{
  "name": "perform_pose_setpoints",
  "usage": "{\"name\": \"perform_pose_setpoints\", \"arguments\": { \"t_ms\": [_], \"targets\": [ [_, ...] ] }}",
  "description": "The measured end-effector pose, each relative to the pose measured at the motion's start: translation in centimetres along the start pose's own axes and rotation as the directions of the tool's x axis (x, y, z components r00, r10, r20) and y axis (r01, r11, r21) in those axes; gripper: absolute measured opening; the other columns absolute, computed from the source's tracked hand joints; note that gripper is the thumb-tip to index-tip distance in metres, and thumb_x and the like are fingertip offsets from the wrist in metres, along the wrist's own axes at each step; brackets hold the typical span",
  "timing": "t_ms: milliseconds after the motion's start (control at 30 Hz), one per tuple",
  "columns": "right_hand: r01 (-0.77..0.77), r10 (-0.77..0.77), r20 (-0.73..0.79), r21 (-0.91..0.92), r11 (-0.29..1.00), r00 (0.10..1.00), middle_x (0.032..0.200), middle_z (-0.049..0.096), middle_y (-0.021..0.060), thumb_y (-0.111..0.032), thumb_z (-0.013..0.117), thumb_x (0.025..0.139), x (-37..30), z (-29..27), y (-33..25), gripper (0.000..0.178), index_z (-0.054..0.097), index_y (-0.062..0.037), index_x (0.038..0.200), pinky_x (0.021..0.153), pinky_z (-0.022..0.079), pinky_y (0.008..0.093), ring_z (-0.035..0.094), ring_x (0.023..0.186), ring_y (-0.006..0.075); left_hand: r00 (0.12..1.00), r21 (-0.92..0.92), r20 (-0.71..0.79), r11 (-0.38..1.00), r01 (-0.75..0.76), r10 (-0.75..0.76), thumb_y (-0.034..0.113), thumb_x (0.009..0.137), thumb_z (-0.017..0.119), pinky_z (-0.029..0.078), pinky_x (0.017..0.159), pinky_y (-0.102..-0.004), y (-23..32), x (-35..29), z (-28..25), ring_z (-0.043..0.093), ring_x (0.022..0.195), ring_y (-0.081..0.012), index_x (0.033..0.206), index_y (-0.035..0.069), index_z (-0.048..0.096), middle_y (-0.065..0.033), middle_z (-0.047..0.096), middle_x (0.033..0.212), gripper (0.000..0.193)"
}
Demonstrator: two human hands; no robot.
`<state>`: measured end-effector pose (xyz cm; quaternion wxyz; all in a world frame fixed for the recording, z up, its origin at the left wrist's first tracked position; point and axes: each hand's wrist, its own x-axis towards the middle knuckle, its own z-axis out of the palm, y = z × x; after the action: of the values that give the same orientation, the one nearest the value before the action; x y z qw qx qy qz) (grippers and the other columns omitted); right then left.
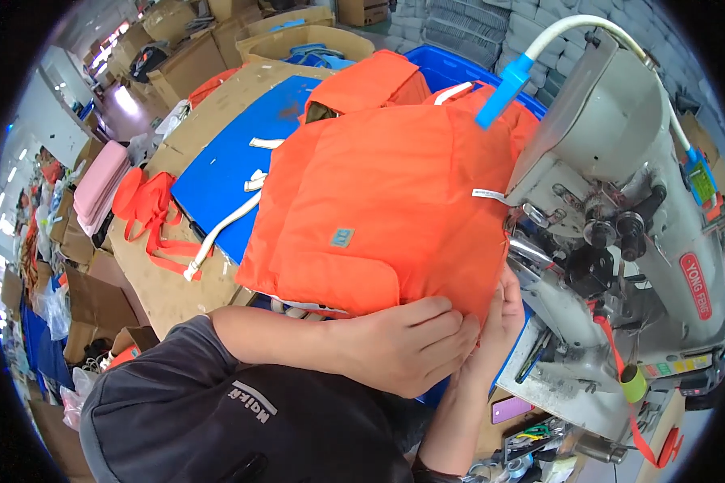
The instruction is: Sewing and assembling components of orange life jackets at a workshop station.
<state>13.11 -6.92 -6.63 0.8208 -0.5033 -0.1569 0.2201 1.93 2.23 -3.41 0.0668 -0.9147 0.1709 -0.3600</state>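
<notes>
A large orange backpack [362, 193] lies across the work table, with a small grey-green patch and off-white straps at its left side. Its right edge reaches the head of a grey industrial sewing machine [596, 185]. My left hand [419, 346] is closed on the near right edge of the backpack, fingers curled over the fabric. Just right of it, my right hand [503, 310] pinches the same edge close below the machine head. The fold between my fingers is partly hidden. A small white label [489, 195] sticks out at the bag's right side.
A blue sheet [225, 161] covers part of the brown table. Orange webbing [149, 209] lies at the left beside pink folded pieces [101, 189]. Behind stand a blue crate [435, 68] and cardboard boxes [189, 68]. An orange ribbon [620, 354] hangs by the machine, above a tool tray [532, 443].
</notes>
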Motion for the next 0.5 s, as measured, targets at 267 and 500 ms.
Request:
{"name": "perform_pose_setpoints", "arguments": {
  "t_ms": [267,500],
  "targets": [
    [-0.027,0.024,0.06,0.034,0.999,0.998,0.12,0.062,0.0125,-0.009,0.048,0.099,1.5,0.0,-0.1,0.029,0.053,0.0062,0.124,0.094,0.046,0.029,0.059,0.105,0.0148,1.0,-0.04,-0.013,0.999,0.017,-0.017,0.017,0.075,0.061,0.047,0.079,-0.0321,-1.0,0.4,1.1,0.058,0.087,-0.0197,0.095,0.0,0.067,-0.0107,0.063,0.105,0.027],
    [-0.068,0.077,0.053,-0.149,0.986,0.996,0.109,0.063,0.0095,-0.008,0.048,0.098,-1.4,-1.9,-1.0,0.024,0.055,0.0036,0.118,0.084,0.048,0.0253,0.061,0.096,0.0132,0.993,-0.092,-0.059,0.991,0.093,-0.098,0.015,0.075,0.062,0.048,0.075,-0.0342,-1.1,0.2,1.3,0.059,0.084,-0.02,0.096,-0.001,0.067,-0.0105,0.063,0.106,0.028]
  ]
}}
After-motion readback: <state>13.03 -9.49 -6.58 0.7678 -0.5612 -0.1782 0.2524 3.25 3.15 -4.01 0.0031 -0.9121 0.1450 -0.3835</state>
